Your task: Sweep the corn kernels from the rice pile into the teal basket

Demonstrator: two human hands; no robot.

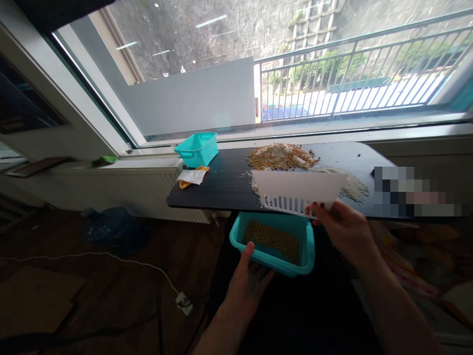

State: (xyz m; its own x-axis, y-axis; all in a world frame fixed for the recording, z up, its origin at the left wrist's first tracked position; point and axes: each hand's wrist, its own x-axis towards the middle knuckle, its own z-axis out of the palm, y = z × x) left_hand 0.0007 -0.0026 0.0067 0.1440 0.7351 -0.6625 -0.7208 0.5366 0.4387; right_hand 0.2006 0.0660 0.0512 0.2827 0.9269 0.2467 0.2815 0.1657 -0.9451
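Note:
My left hand (248, 283) grips the near left corner of a teal plastic bin (272, 242) held just below the front edge of a black tabletop (218, 182). The bin holds a layer of yellow-brown beans. My right hand (343, 229) grips the slotted rim of a white plastic basket (297, 190), tilted on its side on the tabletop above the bin. Behind the basket lies a pile of beans mixed with rice (281, 157). White rice (351, 186) is spread to its right.
A second teal bin (197, 148) stands at the tabletop's far left, with a white and orange packet (192, 176) beside it. A radiator (148, 182) runs under the window. A white cable and plug (184, 301) lie on the dark wooden floor.

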